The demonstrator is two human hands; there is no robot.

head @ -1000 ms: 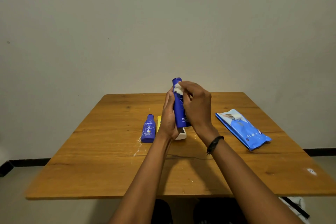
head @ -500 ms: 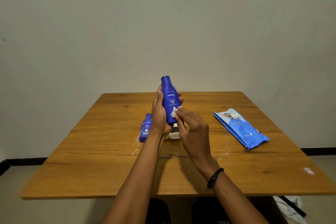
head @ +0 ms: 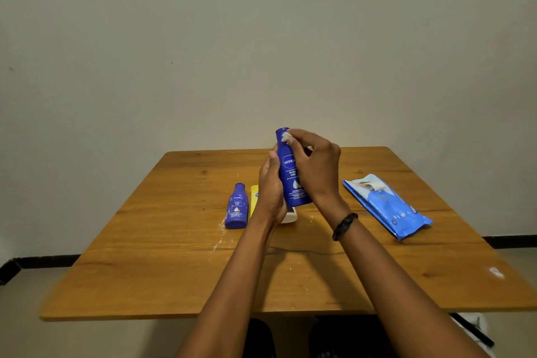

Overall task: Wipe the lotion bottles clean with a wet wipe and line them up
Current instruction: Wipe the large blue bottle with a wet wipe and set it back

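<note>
A tall blue lotion bottle (head: 289,171) is held upright above the wooden table (head: 174,241). My left hand (head: 270,192) grips its lower body from the left. My right hand (head: 315,165) presses a small white wet wipe (head: 286,136) against the bottle's cap. A smaller blue lotion bottle (head: 236,208) stands on the table to the left. Beside it a yellow bottle (head: 254,197) shows partly behind my left hand. A white bottle (head: 290,216) peeks out below my hands, mostly hidden.
A blue pack of wet wipes (head: 386,206) lies on the table at the right, its flap open. White smears (head: 220,238) mark the tabletop near the small bottle. A plain wall rises behind the table.
My right hand has moved the wipe from the bottle's lower body up to its cap. The bottle has shifted slightly to the right in my left hand.
</note>
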